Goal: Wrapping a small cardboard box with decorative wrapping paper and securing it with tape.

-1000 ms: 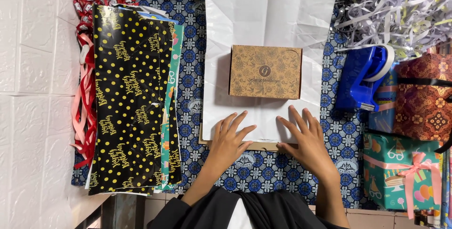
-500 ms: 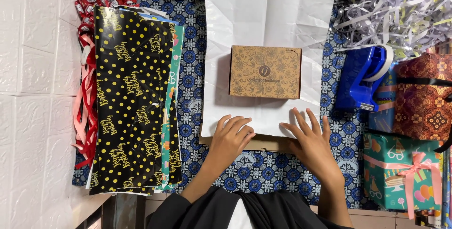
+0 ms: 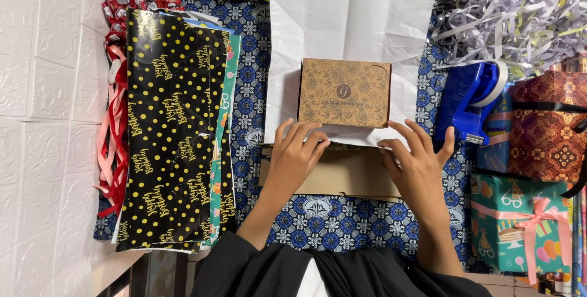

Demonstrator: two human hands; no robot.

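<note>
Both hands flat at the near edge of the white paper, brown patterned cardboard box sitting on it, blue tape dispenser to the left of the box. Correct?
Not quite. The blue plastic tape dispenser sits right of the brown patterned cardboard box, as the head view shows. Otherwise correct: left hand and right hand lie flat at the near edge of the white paper sheet.

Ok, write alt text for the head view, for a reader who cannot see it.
Two bare hands, left hand and right hand, press the near edge of a white paper sheet up against a brown cardboard box on a blue patterned cloth. Black dotted gift wrap lies left; a blue tape dispenser and wrapped presents sit right.
</note>
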